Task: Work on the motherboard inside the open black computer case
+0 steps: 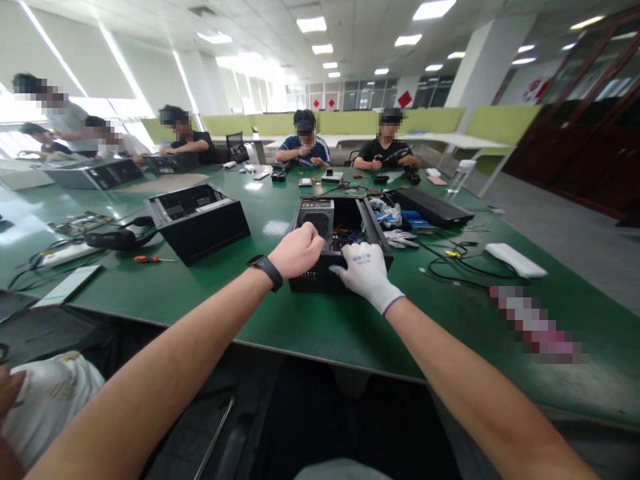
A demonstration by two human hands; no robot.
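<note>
Gripping the opened computer case (313, 285) by its near wall, toward the worktop (270, 317)'s front edge: our gloved right hand (366, 265). Bare left hand (299, 250): curled, contents we cannot tell. Power supply (319, 218), cables (350, 236) still inside.

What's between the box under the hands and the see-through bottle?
In the head view: a blue-and-white bundle nearer the box, then a flat black slab nearer the bottle.
</note>
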